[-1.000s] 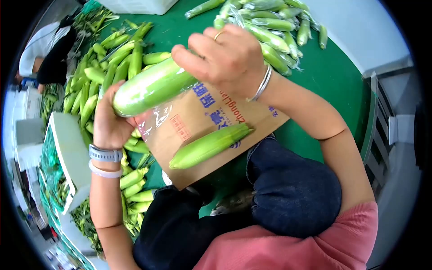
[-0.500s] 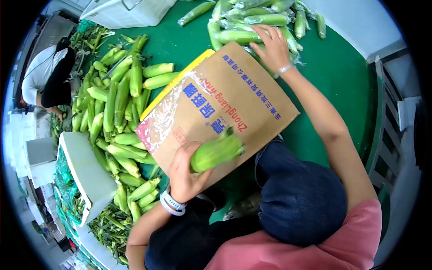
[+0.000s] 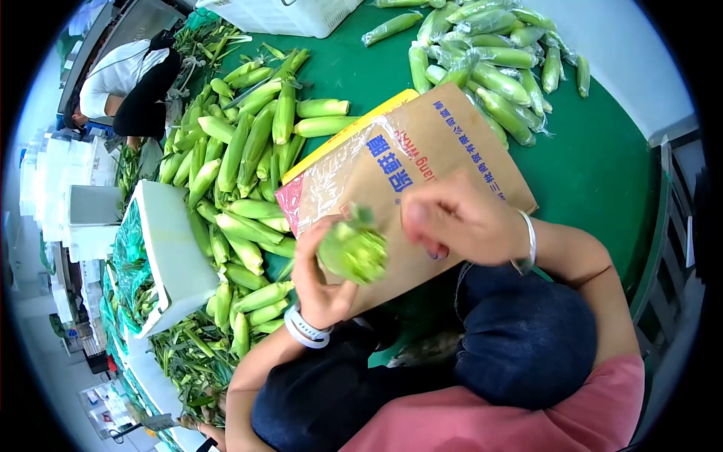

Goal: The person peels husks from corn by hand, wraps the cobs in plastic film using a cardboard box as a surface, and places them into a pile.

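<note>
My left hand (image 3: 320, 282) grips a green ear of corn (image 3: 352, 251) in its husk, held end-on toward the camera just above my lap. My right hand (image 3: 452, 220) is close beside that ear on its right, fingers curled near its tip, holding nothing that I can make out. Under both hands lies a brown paper bag (image 3: 422, 162) with blue printing and a clear plastic window, resting on my knees and the green table (image 3: 602, 166).
A big pile of husked-green corn (image 3: 241, 158) covers the table's left. Wrapped ears (image 3: 489, 68) lie at the far right. A white crate (image 3: 169, 256) stands at left, another (image 3: 279, 15) at the back. A person (image 3: 124, 87) bends at upper left.
My right hand came back from the wrapped corn pile to the ear in my left hand. My left hand lifted and turned that ear end-on. The wrapped ear held earlier is gone.
</note>
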Demonstrator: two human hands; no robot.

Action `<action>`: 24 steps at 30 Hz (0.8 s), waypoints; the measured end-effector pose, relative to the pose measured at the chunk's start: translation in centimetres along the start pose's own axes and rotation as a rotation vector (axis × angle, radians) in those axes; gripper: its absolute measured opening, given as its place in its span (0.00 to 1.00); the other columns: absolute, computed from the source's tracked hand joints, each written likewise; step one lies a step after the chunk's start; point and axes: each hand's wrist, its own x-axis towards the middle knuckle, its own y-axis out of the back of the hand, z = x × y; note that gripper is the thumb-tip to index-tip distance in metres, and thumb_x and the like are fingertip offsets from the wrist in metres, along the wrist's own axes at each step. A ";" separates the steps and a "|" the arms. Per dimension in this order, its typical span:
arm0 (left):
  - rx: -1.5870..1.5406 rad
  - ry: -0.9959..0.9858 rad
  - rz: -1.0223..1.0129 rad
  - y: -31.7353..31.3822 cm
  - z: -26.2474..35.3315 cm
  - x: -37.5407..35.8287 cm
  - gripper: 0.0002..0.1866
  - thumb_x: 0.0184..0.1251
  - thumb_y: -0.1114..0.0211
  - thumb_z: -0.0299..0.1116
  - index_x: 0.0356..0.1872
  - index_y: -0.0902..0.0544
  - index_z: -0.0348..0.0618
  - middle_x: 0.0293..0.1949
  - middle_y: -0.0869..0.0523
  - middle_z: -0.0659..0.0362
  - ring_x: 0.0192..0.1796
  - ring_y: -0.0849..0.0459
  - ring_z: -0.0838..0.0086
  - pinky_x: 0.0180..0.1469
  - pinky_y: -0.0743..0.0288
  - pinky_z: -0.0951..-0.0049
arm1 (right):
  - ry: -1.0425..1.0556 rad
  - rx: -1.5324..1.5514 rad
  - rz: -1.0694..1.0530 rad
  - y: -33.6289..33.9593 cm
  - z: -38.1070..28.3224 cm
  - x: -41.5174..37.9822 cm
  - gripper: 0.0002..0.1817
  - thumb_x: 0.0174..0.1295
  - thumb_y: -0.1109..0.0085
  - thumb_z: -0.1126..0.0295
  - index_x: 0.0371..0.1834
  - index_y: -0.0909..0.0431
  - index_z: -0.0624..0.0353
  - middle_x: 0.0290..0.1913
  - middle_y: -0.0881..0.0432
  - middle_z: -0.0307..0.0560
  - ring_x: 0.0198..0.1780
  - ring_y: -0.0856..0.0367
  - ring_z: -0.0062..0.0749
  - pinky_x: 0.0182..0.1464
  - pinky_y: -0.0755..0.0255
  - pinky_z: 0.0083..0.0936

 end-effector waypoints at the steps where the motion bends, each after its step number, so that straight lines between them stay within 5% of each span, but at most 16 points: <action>1: -0.049 0.080 0.179 -0.1 -0.6 -0.1 0.36 0.44 0.24 0.28 0.56 0.34 0.34 0.51 0.27 0.49 0.54 0.26 0.61 0.58 0.35 0.63 | 0.001 -0.162 0.126 0.8 1.4 1.1 0.24 0.67 0.53 0.53 0.21 0.27 0.62 0.14 0.29 0.40 0.19 0.28 0.20 0.22 0.36 0.20; 4: -0.231 0.321 0.432 2.2 -0.1 3.9 0.39 0.48 0.27 0.26 0.61 0.40 0.33 0.51 0.27 0.52 0.52 0.26 0.67 0.55 0.30 0.68 | -0.254 -0.802 0.361 5.0 6.9 4.8 0.30 0.64 0.55 0.45 0.21 0.23 0.63 0.18 0.23 0.51 0.25 0.21 0.38 0.29 0.30 0.33; 6: 0.215 0.003 0.512 3.6 -2.8 7.0 0.34 0.48 0.28 0.24 0.58 0.34 0.33 0.51 0.25 0.49 0.52 0.25 0.63 0.56 0.32 0.65 | -0.545 -1.085 0.256 7.1 8.8 6.8 0.30 0.63 0.56 0.44 0.25 0.19 0.62 0.25 0.19 0.56 0.31 0.20 0.49 0.36 0.26 0.37; 8: 0.493 -0.168 0.375 4.0 -4.6 10.7 0.33 0.43 0.28 0.26 0.55 0.29 0.40 0.48 0.24 0.47 0.51 0.26 0.53 0.55 0.33 0.59 | -0.547 -1.174 0.180 5.9 9.7 8.3 0.28 0.62 0.53 0.46 0.27 0.19 0.63 0.26 0.19 0.57 0.32 0.19 0.50 0.37 0.25 0.37; 10: 0.680 -0.189 0.197 2.4 -7.0 13.1 0.34 0.43 0.28 0.29 0.57 0.29 0.43 0.48 0.25 0.47 0.51 0.27 0.54 0.54 0.34 0.59 | -0.544 -1.260 0.128 5.3 11.2 9.6 0.27 0.62 0.51 0.47 0.29 0.19 0.63 0.28 0.19 0.59 0.33 0.19 0.50 0.39 0.24 0.36; 12: 0.646 -0.115 -0.011 0.4 -9.5 14.3 0.32 0.43 0.28 0.31 0.54 0.28 0.41 0.47 0.22 0.48 0.50 0.25 0.53 0.53 0.31 0.60 | -0.326 -1.120 0.178 5.4 12.6 10.3 0.26 0.62 0.47 0.53 0.16 0.25 0.65 0.16 0.22 0.51 0.20 0.21 0.38 0.27 0.26 0.31; 13: 0.629 -0.103 -0.006 -0.3 -10.7 14.8 0.32 0.43 0.28 0.31 0.54 0.28 0.41 0.47 0.22 0.48 0.50 0.25 0.53 0.53 0.31 0.60 | -0.653 -0.621 0.067 6.1 12.5 10.0 0.16 0.61 0.45 0.63 0.23 0.22 0.65 0.19 0.20 0.45 0.21 0.20 0.30 0.26 0.26 0.24; 15: 0.529 0.031 -0.077 -1.7 -12.7 13.8 0.31 0.42 0.27 0.34 0.51 0.27 0.40 0.44 0.20 0.47 0.47 0.23 0.52 0.50 0.29 0.59 | -0.680 -0.059 0.095 9.1 14.4 7.3 0.09 0.59 0.47 0.70 0.33 0.20 0.62 0.28 0.17 0.45 0.31 0.18 0.26 0.30 0.25 0.22; 17: 0.561 0.081 -0.173 -1.9 -12.7 12.8 0.29 0.41 0.27 0.37 0.47 0.27 0.39 0.38 0.18 0.46 0.43 0.21 0.52 0.46 0.27 0.59 | -0.287 0.604 0.355 13.5 16.0 3.0 0.07 0.59 0.48 0.75 0.37 0.23 0.66 0.35 0.19 0.46 0.36 0.22 0.25 0.41 0.27 0.21; 18: 0.591 0.100 -0.229 -2.0 -12.3 12.4 0.28 0.41 0.27 0.37 0.45 0.26 0.39 0.37 0.18 0.46 0.43 0.21 0.52 0.45 0.27 0.59 | -0.091 0.761 0.350 14.1 14.9 2.6 0.08 0.59 0.48 0.76 0.39 0.23 0.67 0.39 0.20 0.47 0.43 0.24 0.25 0.50 0.29 0.23; 20: 0.535 0.109 -0.316 -2.4 -11.2 12.4 0.28 0.41 0.27 0.38 0.45 0.26 0.39 0.36 0.18 0.46 0.42 0.21 0.52 0.45 0.27 0.58 | -0.029 0.865 0.380 14.0 12.7 4.1 0.07 0.59 0.49 0.77 0.37 0.24 0.70 0.41 0.21 0.47 0.46 0.26 0.28 0.55 0.31 0.27; 22: 0.472 -0.075 -0.285 -3.7 -10.6 12.1 0.25 0.39 0.26 0.37 0.38 0.26 0.38 0.35 0.18 0.47 0.39 0.21 0.52 0.44 0.28 0.58 | 0.207 0.779 0.246 10.8 10.6 8.1 0.09 0.61 0.49 0.75 0.41 0.25 0.69 0.46 0.24 0.48 0.50 0.27 0.32 0.59 0.34 0.28; 24: 0.433 -0.004 -0.334 -4.7 -10.2 12.4 0.26 0.39 0.26 0.37 0.39 0.26 0.36 0.34 0.19 0.46 0.40 0.23 0.51 0.49 0.30 0.59 | 0.213 -0.331 0.212 7.0 10.3 11.4 0.10 0.63 0.49 0.68 0.42 0.24 0.62 0.50 0.26 0.49 0.53 0.28 0.37 0.58 0.36 0.31</action>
